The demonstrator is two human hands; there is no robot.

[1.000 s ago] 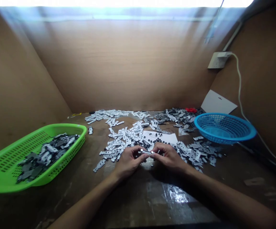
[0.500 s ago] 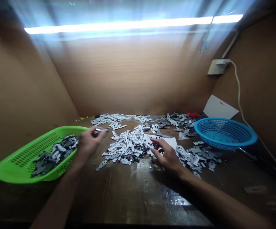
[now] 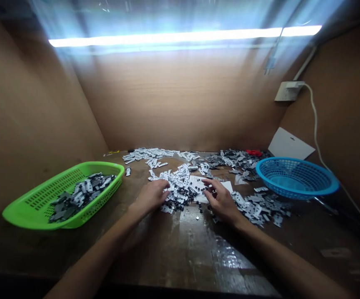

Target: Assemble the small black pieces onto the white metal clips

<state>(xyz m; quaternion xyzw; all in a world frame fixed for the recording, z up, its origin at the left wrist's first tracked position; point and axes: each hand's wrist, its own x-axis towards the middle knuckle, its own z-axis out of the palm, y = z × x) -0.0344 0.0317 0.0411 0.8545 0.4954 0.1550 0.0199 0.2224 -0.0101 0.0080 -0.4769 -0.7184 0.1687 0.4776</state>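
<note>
My left hand [image 3: 151, 194] rests at the left side of the middle pile of light metal plates [image 3: 181, 174], fingers bent and slightly apart over the plates. Its fingertips are partly hidden, and no piece shows in it. Opposite, my right hand [image 3: 221, 202] hovers at the pile's right side, thumb and index finger curved with a gap between them. Small black parts [image 3: 182, 198] lie between the two hands. Under the right fingertips is a white sheet [image 3: 226, 185]. A green basket [image 3: 74, 222] at the left holds grey metal plates [image 3: 82, 195].
A blue basket [image 3: 298, 193] stands at the right, near a loose plate heap [image 3: 257, 207]. More plates [image 3: 148, 153] lie along the back wall, with darker ones [image 3: 238, 160] near a red item [image 3: 253, 153]. A white cable [image 3: 315, 120] hangs down the right wall.
My left hand has moved right, from beside the green basket to the middle pile; the metal piece it held no longer shows in it. My right hand stays at the pile. The view shifted slightly.
</note>
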